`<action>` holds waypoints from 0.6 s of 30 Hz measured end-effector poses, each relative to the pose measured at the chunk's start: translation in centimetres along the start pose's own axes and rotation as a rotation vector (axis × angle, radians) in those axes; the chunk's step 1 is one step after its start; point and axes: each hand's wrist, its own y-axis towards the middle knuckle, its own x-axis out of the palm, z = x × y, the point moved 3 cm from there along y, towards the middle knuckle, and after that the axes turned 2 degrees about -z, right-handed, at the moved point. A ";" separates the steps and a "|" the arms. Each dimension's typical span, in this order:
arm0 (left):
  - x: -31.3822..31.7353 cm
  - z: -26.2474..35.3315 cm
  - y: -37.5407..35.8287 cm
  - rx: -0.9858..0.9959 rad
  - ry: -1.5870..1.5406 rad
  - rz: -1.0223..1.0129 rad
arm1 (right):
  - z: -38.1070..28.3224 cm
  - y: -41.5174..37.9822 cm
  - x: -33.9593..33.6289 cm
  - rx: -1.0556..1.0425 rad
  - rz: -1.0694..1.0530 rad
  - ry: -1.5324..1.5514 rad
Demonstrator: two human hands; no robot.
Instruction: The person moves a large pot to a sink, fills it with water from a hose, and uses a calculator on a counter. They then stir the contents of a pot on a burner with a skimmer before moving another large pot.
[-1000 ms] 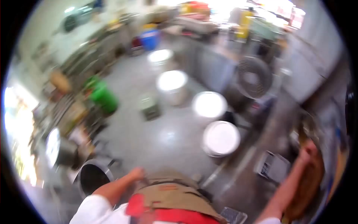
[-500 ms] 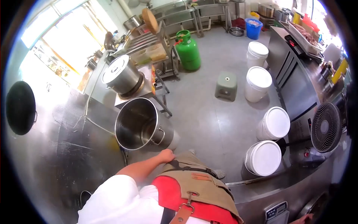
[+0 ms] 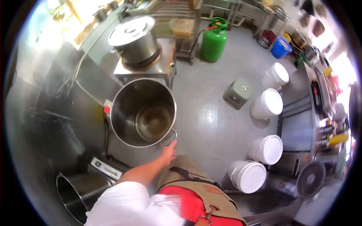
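Observation:
A large, deep metal stockpot [image 3: 126,109] stands on the floor in front of me, its inside showing and what looks like a little brownish liquid or residue at the bottom. My left hand [image 3: 168,153] is at the pot's near right side, fingers curled at the loop handle [image 3: 169,138]. Part of the grip is hidden by the hand itself. My right hand is out of view. Just beyond the open pot, a lidded stockpot [image 3: 137,47] sits on a burner stand [image 3: 166,60].
White lidded buckets [image 3: 272,150] line the right side near a fan [image 3: 311,179]. A green stool [image 3: 238,93] stands mid-floor, with a green gas cylinder [image 3: 214,41] behind. Another metal pot [image 3: 81,188] is at lower left. A hose [image 3: 77,69] runs along the left metal surface.
My view has turned left and downward, bringing the open stockpot nearer the centre. My left hand has come up from beside my apron to the pot's handle. A hand at lower right has left view.

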 end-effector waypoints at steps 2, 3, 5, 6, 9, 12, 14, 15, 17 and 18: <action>-0.4 0.6 -0.2 -0.070 -0.301 -0.022 | 1.5 -7.5 11.1 0.037 -0.280 -0.479; 0.1 2.0 -2.8 -0.113 -0.422 -0.035 | 2.6 -10.8 16.1 0.067 -0.471 -0.628; -0.4 2.5 -3.2 -0.167 -0.570 -0.049 | 4.2 -15.9 23.1 0.053 -0.844 -0.872; -0.9 2.2 -1.9 -0.170 -0.605 -0.050 | 4.9 -17.9 26.1 0.013 -1.005 -0.971; -2.3 3.5 -1.7 -0.171 -0.655 0.003 | 5.5 -20.6 34.3 -0.146 -1.329 -1.124; -3.1 2.6 0.2 -0.149 -0.678 -0.031 | 2.2 -26.6 43.9 -0.268 -1.522 -1.003; -4.0 3.3 -0.8 -0.096 -0.684 -0.051 | -3.1 -35.0 50.8 -0.363 -1.649 -0.859; -4.0 3.4 -1.1 -0.072 -0.682 -0.065 | -2.5 -35.6 53.4 -0.302 -1.672 -0.883; -4.6 2.3 -0.3 -0.045 -0.723 -0.075 | -3.8 -37.8 58.0 -0.183 -1.714 -0.943; -5.0 1.6 0.1 -0.030 -0.736 -0.081 | -4.9 -39.7 60.1 -0.126 -1.735 -0.980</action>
